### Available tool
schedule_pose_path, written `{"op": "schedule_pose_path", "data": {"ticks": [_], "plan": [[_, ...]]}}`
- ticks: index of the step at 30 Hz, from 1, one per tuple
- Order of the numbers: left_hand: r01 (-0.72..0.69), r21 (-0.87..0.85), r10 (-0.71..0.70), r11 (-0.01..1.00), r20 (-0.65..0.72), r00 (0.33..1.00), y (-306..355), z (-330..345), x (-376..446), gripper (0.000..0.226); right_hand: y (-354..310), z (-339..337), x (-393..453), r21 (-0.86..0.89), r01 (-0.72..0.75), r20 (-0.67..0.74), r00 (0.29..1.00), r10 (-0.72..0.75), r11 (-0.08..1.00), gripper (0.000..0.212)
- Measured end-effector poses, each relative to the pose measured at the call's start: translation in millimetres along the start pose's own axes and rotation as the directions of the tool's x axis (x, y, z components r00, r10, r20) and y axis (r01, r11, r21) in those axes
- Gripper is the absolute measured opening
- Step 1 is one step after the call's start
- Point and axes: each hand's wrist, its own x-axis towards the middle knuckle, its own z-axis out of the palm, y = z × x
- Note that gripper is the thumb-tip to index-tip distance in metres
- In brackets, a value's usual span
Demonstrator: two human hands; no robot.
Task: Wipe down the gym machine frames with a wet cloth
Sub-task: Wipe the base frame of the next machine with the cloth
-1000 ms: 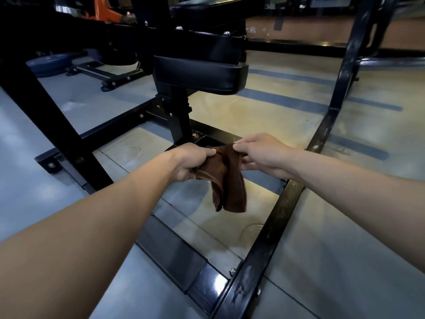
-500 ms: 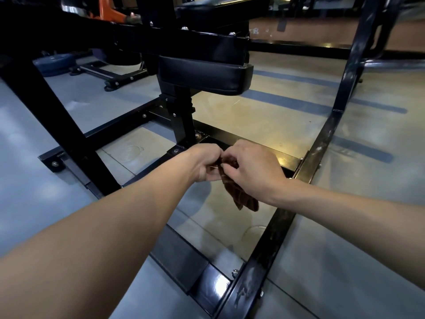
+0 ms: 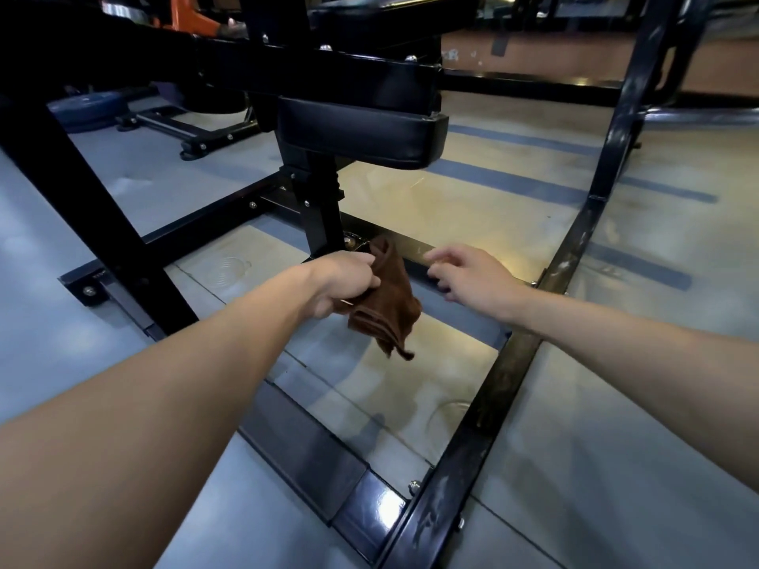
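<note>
While the left hand [image 3: 343, 283] grips a bunched brown cloth [image 3: 388, 299] above the black frame bar [image 3: 451, 256], the right hand [image 3: 468, 275] hovers just beside it, fingers loosely spread and, though slightly blurred, seemingly holding nothing.

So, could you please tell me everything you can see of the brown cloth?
The brown cloth looks like soft, towel-like fabric, bunched and folded rather than spread flat. The left hand grips its upper part, and the rest hangs free below, ending in a tapered corner. It hangs in the air in front of the black frame crossbar, not visibly pressed on it. The right hand is beside it, apart. Wetness cannot be judged.
</note>
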Motion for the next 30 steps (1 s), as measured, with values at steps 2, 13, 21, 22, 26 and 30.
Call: {"op": "schedule_pose_path", "data": {"ticks": [2,13,21,22,26,30], "plan": [[-0.024,-0.016,0.025,1.0,0.09,0.996,1,0,-6,0.028,-2,-10,5,0.096,-0.124,0.089,0.989,0.116,0.988,0.046],[-0.08,0.136,0.045,0.988,0.244,0.969,-5,-9,-8,0.022,-8,-30,4,0.391,-0.169,0.216,0.972,0.088,0.905,0.005],[0.026,-0.196,-0.049,0.98,-0.11,0.993,5,1,-5,0.023,-12,-16,-3,0.11,0.131,-0.197,0.975,-0.107,0.985,0.017],[0.042,-0.315,-0.07,0.948,-0.079,0.994,9,4,-6,0.017,-15,-11,-4,0.088,0.159,-0.233,0.963,-0.135,0.983,0.017],[0.092,-0.589,-0.066,0.803,0.065,0.996,21,8,-5,0.032,-30,12,-19,0.063,0.24,-0.183,0.957,-0.225,0.969,0.02],[0.059,-0.424,-0.006,0.904,0.125,0.992,20,12,-8,0.022,-29,16,-24,0.103,0.149,-0.081,0.987,-0.141,0.983,0.017]]}}
